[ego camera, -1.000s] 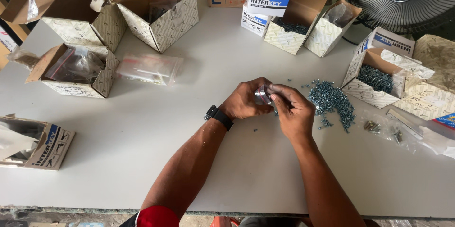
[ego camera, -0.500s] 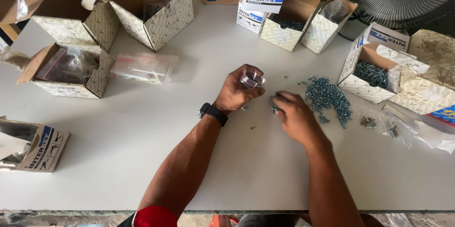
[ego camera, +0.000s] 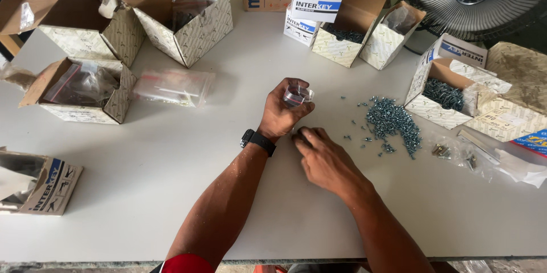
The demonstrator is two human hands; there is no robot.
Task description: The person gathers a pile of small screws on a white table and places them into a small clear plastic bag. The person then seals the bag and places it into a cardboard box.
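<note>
left hand (ego camera: 283, 114): raised, grasping small clear bag (ego camera: 297, 96) | right hand (ego camera: 323, 158): fingers down on white table (ego camera: 171, 193), holds nothing visible | screw pile (ego camera: 392, 123): just right

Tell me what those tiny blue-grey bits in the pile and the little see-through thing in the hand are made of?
The pile of screws looks like metal with a shiny bluish-silver coating; they glint in the light. The small bag in the left hand seems thin clear plastic: you can see through it and it crinkles. The boxes look like plain cardboard, brown and dull inside.
</note>
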